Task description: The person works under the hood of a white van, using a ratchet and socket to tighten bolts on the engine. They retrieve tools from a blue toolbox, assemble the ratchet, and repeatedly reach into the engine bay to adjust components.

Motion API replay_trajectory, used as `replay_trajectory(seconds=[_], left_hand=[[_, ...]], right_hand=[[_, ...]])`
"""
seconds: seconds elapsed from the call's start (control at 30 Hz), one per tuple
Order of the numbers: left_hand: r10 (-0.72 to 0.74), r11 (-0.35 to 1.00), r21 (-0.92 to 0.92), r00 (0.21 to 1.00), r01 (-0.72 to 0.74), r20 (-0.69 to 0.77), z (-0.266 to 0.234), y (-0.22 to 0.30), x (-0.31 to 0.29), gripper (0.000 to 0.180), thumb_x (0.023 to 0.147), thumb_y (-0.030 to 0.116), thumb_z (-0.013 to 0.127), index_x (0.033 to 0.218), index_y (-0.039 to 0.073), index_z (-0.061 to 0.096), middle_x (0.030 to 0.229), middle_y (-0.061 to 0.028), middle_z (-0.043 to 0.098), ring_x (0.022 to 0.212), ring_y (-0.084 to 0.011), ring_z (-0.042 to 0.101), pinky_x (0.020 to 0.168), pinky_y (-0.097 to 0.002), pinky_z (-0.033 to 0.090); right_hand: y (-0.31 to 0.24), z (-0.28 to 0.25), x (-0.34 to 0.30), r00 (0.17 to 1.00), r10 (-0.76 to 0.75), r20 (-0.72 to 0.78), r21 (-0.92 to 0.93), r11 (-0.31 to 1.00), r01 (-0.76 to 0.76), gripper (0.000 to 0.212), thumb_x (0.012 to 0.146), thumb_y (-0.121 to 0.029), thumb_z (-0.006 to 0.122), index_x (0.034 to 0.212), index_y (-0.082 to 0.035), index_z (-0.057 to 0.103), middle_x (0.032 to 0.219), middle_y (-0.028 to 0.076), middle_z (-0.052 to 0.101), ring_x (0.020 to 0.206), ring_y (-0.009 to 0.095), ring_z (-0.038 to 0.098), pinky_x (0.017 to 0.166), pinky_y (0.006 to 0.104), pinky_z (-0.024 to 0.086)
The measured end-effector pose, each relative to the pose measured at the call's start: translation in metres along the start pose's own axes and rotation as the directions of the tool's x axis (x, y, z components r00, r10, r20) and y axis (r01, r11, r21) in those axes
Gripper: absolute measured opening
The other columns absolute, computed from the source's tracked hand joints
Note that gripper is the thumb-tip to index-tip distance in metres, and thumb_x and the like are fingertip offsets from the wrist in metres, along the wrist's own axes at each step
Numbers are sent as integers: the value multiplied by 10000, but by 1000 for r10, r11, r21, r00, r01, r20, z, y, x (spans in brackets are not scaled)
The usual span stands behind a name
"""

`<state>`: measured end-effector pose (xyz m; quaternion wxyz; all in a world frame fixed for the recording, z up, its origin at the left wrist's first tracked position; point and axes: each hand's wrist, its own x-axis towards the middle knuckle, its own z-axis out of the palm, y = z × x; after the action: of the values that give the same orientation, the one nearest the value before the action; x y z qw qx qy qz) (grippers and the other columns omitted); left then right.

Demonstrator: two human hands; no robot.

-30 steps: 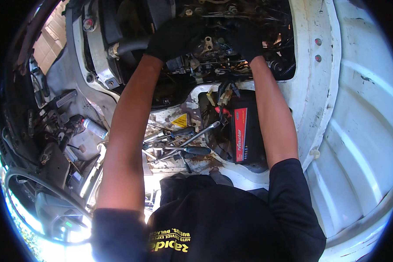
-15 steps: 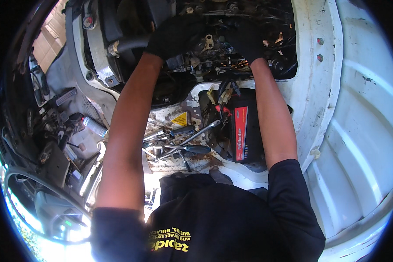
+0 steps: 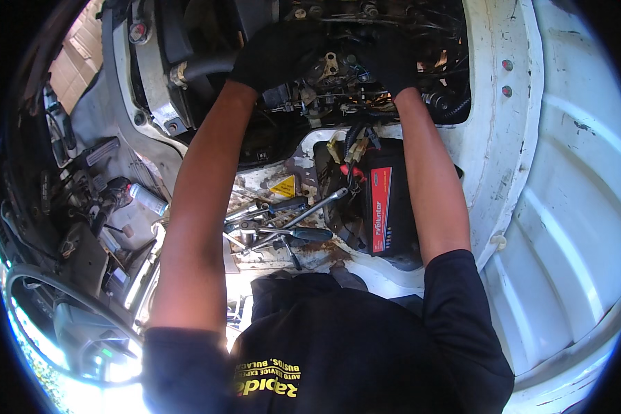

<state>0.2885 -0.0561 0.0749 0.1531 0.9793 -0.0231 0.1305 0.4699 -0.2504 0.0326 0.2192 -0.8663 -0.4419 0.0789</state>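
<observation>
Both of my hands wear black gloves and reach into the engine bay at the top of the view. My left hand point(image 3: 277, 56) lies over dark engine parts, beside a grey hose point(image 3: 210, 67). On the other side of a small metal bracket with holes point(image 3: 331, 64) is my right hand point(image 3: 388, 61), close to the wiring and linkages. Black gloves against the dark engine point(image 3: 324, 96) hide the fingers of both hands, so I cannot make out whether they hold anything.
Several ratchets and wrenches point(image 3: 283, 224) lie on the rusty ledge below the engine. A car battery with a red label point(image 3: 381, 210) sits under my right forearm. To the left are a spray can point(image 3: 148, 199) and a steering wheel point(image 3: 69, 297); white ribbed metal point(image 3: 566, 207) lines the right.
Both hands stay in nearly the same place over the engine. My forearms have shifted only very slightly.
</observation>
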Motion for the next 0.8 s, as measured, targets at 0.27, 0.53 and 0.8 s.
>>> replay_trajectory(seconds=[0.27, 0.53, 0.8], left_hand=[[15, 999, -39, 1000, -14, 22, -1, 0, 4, 260, 960, 303, 651, 1173, 174, 726, 1292, -64, 687, 1115, -273, 680, 953, -437, 550], [27, 998, -47, 999, -29, -30, -3, 0, 1, 237, 952, 286, 669, 1142, 158, 731, 1286, -68, 686, 1093, -283, 686, 934, -431, 559], [30, 999, -32, 999, -31, -31, -4, 1, 3, 227, 958, 283, 656, 1130, 148, 716, 1288, -65, 687, 1091, -283, 685, 929, -430, 559]], right_hand=[[15, 4, 0, 999, 3, 41, 115, 993, -7, 407, 855, -399, 769, 1121, -92, 787, 1074, 168, 761, 985, 333, 724, 897, 425, 537], [0, -5, -1, 999, -35, 13, 113, 993, 34, 385, 859, -360, 776, 1133, -89, 782, 1081, 177, 760, 993, 336, 723, 892, 427, 539], [6, -2, 0, 999, 5, 52, 93, 996, -10, 410, 850, -376, 785, 1149, -96, 777, 1084, 163, 764, 1016, 325, 723, 910, 411, 536]])
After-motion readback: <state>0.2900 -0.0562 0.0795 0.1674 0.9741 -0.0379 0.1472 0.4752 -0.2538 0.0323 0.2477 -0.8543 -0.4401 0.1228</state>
